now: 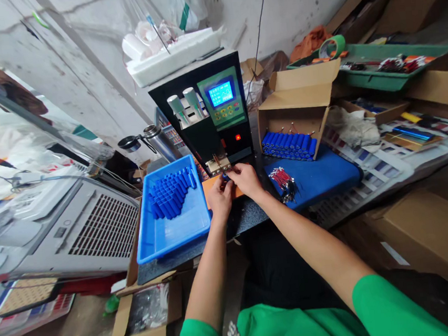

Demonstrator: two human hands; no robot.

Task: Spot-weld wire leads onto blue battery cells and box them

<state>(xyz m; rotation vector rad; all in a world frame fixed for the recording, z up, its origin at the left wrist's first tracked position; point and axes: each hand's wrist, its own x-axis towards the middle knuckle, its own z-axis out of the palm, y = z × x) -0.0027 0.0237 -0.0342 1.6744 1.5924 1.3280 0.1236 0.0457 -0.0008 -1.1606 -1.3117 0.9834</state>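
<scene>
Both hands meet under the electrodes [218, 164] of a black battery spot welder [227, 136] with a lit blue screen. My left hand [221, 196] is closed, its fingers pinching a blue cylindrical battery cell [225, 177] that shows only in part. Close beside it on the right, my right hand [247, 179] is pinched at the end of the cell, just below the electrodes. What lies between the right fingertips is too small and covered to make out. Beneath the hands is an orange pad [210, 184].
Left of the hands, a blue tray [192, 229] holds many blue cells. To the right stand a cardboard box [293, 82] of cells with leads and a bundle of red and black wires [283, 183] on a blue surface [327, 171]. A steel flask [162, 142] stands behind the tray.
</scene>
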